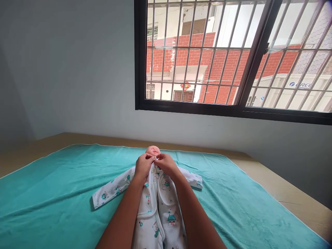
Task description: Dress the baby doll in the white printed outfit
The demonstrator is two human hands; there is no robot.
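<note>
A baby doll (153, 149) lies on its back, head toward the wall, in a white printed baby romper (171, 218). Its two sleeves spread out flat to the sides, and the front is parted down the middle below the chest. At the neckline, just under the doll's chin, my left hand (144, 167) pinches the collar edge. My right hand (167, 164) pinches the other collar edge, its fingertips close against those of the left. Whatever fastener lies between the fingertips is too small to make out. My forearms cover part of the romper's sides.
A teal towel (64, 193) with some creases is spread under the doll. Around it shows the wooden tabletop (285, 193), which meets a pale wall (77, 86) at the back. A dark-framed window (192, 105) with metal bars sits above at the right.
</note>
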